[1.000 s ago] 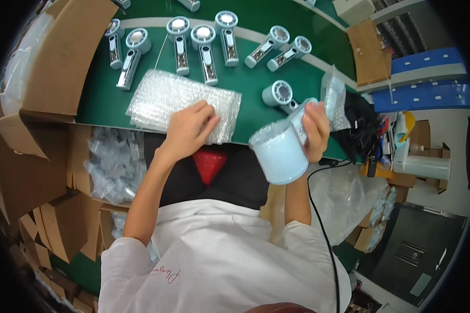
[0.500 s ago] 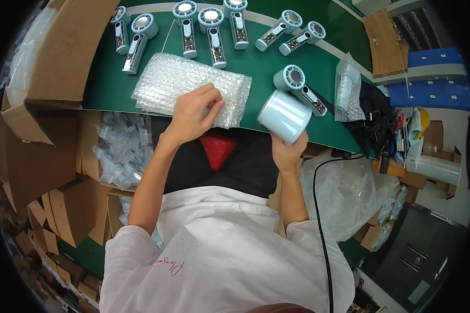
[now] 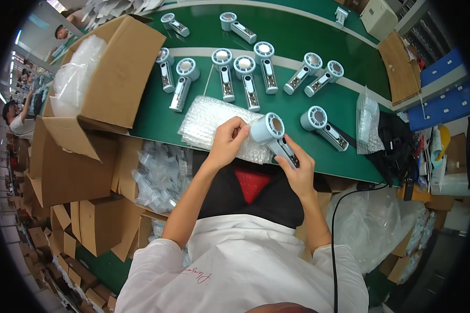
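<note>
My right hand (image 3: 300, 169) grips the handle of a light-blue handheld device (image 3: 273, 125) with a round, drum-like head. Small parts show along its handle, and the head points up and to the left. Close by the head, my left hand (image 3: 227, 143) is closed with its fingers curled together. I cannot make out whether anything is pinched in it. Under both hands lies a stack of bubble wrap sheets (image 3: 206, 116) at the table's near edge. A similar handheld device (image 3: 315, 118) rests on the green table to the right.
Several more handheld devices (image 3: 244, 65) lie across the green table (image 3: 193, 31). An open cardboard box (image 3: 122, 78) stands at the left. To the right are a bubble wrap piece (image 3: 369, 122) and a black bag (image 3: 394, 141). A black cable (image 3: 333, 235) hangs at my right. Other people are at far left.
My view has shifted, showing more of the table's far side. The held device has turned in my right hand and moved left, over the bubble wrap. My left hand is now close to its head.
</note>
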A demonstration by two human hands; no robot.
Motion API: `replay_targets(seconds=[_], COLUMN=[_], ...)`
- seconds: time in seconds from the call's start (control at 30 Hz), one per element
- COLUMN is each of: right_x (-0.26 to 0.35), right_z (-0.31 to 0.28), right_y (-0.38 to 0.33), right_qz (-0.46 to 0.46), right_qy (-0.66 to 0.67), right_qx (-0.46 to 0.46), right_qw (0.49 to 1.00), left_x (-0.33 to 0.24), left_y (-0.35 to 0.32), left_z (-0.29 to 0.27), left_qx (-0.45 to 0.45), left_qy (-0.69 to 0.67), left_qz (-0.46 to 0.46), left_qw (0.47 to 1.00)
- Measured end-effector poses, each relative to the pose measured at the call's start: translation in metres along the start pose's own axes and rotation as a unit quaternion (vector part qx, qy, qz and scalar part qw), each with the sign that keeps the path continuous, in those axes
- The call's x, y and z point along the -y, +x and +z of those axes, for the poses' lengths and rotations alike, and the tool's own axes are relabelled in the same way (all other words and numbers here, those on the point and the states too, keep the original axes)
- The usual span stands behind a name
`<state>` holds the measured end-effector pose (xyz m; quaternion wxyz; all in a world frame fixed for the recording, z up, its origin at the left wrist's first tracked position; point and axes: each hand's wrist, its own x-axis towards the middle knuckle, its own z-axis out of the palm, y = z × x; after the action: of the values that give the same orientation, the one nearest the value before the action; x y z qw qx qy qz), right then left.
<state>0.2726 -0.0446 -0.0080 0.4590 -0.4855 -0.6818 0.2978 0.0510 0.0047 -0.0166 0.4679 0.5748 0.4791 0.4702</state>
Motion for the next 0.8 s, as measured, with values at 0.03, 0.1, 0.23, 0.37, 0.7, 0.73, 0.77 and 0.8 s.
replay_targets(seconds=[0.03,0.1,0.23,0.37,0.7,0.73,0.77,0.8], right_x=[0.001,0.006,0.03,0.07,0.065,0.066,0.067,0.068], right_z=[-0.001,-0.003,-0.01,-0.024,-0.081,-0.083,-0.086,-0.09], right_y=[0.001,0.005,0.013,0.034,0.022,0.019,0.014,0.008], right_qz=[-0.002,-0.006,-0.013,-0.016,0.317,0.324,0.33,0.334], right_qy=[-0.008,-0.016,-0.074,-0.195,0.37,0.427,0.483,0.536], right_qx=[0.012,0.02,0.064,0.142,0.064,0.062,0.054,0.045], right_qw=[1.0,1.0,0.995,0.97,0.871,0.842,0.809,0.774], left_x=[-0.001,-0.007,-0.023,-0.078,-0.1,-0.1,-0.103,-0.108], left_y=[0.001,0.006,0.012,0.007,-0.044,-0.047,-0.048,-0.049], left_z=[0.0,-0.002,-0.001,0.026,0.081,0.091,0.095,0.097], left_qx=[-0.013,-0.023,-0.008,0.03,0.075,0.086,0.088,0.091], left_qy=[-0.04,-0.078,-0.059,0.266,0.242,0.203,0.19,0.177], left_qz=[-0.019,-0.033,0.008,0.211,0.313,0.315,0.31,0.306], left_qw=[0.999,0.996,0.998,0.94,0.915,0.923,0.927,0.931])
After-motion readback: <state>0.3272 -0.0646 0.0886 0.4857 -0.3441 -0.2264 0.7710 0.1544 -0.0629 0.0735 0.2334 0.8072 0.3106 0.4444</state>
